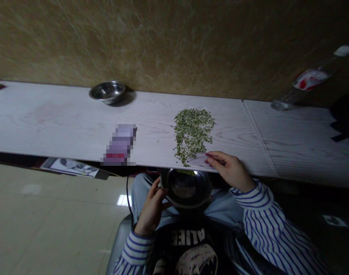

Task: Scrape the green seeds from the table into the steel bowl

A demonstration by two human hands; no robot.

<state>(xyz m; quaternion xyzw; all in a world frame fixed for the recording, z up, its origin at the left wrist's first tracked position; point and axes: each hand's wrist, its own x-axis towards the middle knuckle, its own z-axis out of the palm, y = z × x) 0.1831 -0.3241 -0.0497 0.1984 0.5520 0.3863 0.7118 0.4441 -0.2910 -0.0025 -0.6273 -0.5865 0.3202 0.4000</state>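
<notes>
Small green grains that look like mung beans (193,128) lie spread over the pale wooden tabletop. My right hand (233,170) pinches a thin, see-through plastic piece (197,159), which lies at the near edge of the beans. Its exact kind is hard to make out. Below the table edge, over my lap, my left hand (151,209) grips the left rim of a steel bowl (188,199). Some green beans show inside the bowl near its far side, partly under the table edge.
Against the wall at the back left stands a second steel bowl (108,92). A blurred-out phone-like slab (121,143) lies nearer. On the right are a tilted plastic bottle (310,80) and a dark object (346,116). A black cable (128,196) hangs below the table edge.
</notes>
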